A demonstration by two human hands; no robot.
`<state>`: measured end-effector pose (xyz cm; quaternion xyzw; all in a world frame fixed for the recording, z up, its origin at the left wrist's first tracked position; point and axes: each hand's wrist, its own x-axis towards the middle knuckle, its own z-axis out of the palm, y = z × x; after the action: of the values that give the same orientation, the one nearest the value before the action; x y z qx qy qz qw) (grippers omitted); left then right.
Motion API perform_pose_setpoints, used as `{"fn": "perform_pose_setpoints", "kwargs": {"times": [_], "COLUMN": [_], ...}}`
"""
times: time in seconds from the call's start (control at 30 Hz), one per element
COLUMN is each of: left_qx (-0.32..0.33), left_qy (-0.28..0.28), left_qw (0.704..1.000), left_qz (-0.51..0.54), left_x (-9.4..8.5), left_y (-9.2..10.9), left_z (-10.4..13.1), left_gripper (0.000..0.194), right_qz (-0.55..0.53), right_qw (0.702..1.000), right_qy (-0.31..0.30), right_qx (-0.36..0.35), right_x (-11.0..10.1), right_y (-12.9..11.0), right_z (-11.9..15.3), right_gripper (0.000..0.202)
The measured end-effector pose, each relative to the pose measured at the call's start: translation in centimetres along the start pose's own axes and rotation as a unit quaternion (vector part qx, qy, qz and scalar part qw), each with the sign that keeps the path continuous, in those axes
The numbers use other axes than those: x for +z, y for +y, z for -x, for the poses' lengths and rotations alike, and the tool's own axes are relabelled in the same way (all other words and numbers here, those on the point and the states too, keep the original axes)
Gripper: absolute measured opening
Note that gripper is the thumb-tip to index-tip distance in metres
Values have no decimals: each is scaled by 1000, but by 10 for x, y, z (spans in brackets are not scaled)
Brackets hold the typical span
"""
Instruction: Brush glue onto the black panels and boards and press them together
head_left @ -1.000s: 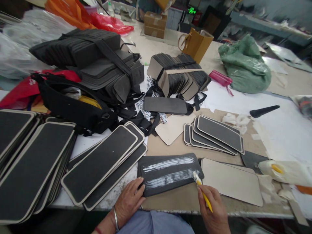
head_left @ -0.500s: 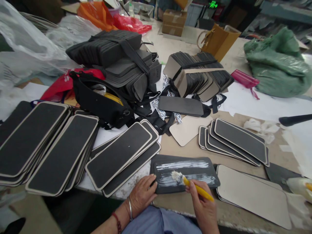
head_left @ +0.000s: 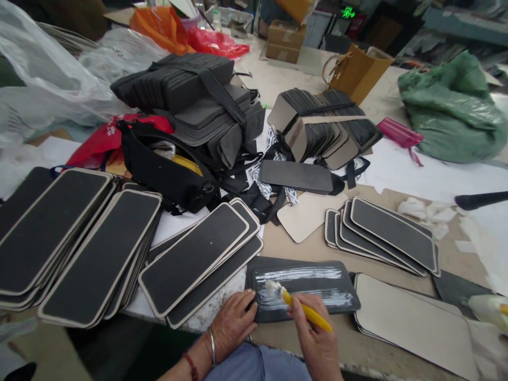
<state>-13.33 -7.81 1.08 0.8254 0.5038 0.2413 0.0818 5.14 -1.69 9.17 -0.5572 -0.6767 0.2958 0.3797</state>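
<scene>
A dark grey rounded panel (head_left: 305, 288) lies flat in front of me, on another dark sheet, with streaks of white paste across it. In my right hand (head_left: 315, 333) is a brush (head_left: 304, 311) with a yellow handle; its paste-coated bristles are over the panel's left part. My left hand (head_left: 234, 317) rests at the panel's left edge, fingers stretched out and fingertips touching it. To the right, beige rounded panels (head_left: 413, 323) lie stacked. Dark panels with pale borders (head_left: 194, 259) lie fanned out on the left, and a smaller pile of bordered panels (head_left: 392, 233) sits behind on the right.
Strapped bundles of dark pieces (head_left: 206, 100) and beige-and-dark pieces (head_left: 325, 124) stand at the back. A black bag (head_left: 162, 169) lies left of centre. More bordered panels (head_left: 99, 254) are piled far left. A green plastic bag (head_left: 448, 111) and a pink pouch (head_left: 400, 132) are back right.
My right hand has moved the brush leftward across the panel, with the bristles now closer to its left end. My left hand stays at the panel's edge.
</scene>
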Motion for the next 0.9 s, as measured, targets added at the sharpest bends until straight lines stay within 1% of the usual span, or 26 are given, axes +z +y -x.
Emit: {"fn": "perform_pose_setpoints", "kwargs": {"times": [0.07,0.13,0.2,0.27,0.3,0.37,0.4,0.47,0.6,0.7,0.8,0.87,0.9], "left_qx": [2,5,8,10,12,18,20,23,24,22,31,47,55], "left_qy": [8,20,33,40,43,44,44,45,46,49,56,56,54], "left_qw": [1000,1000,999,999,999,999,998,998,998,998,997,996,996], "left_qz": [-7,-14,-16,-14,-15,-21,-25,-33,-40,-43,-44,-43,-43], "left_x": [0,0,1,2,2,1,1,0,-1,-1,1,2,2], "left_y": [0,-1,-2,-3,-3,-2,-2,-2,-1,-1,-2,-4,-5], "left_z": [-1,-1,-2,-4,-4,-6,-7,-8,-8,-8,-6,-5,-4], "left_gripper": [20,19,20,20,20,20,21,22,22,22,21,20,20], "right_qz": [-18,-5,38,92,121,171,188,200,201,195,175,153,142], "right_qw": [999,999,995,985,979,969,966,965,969,974,983,986,986], "right_qy": [-23,-14,38,100,122,148,152,152,141,114,42,-15,-32], "right_qx": [23,49,82,109,112,103,93,74,27,-5,-39,-63,-75], "right_x": [5,0,-21,-51,-66,-90,-98,-107,-108,-98,-80,-70,-67], "right_y": [1,14,36,61,72,89,95,102,102,93,74,59,54], "right_z": [-2,-7,-14,-22,-26,-33,-36,-42,-51,-50,-38,-25,-19], "right_gripper": [14,18,21,26,28,32,33,34,27,20,13,16,18]}}
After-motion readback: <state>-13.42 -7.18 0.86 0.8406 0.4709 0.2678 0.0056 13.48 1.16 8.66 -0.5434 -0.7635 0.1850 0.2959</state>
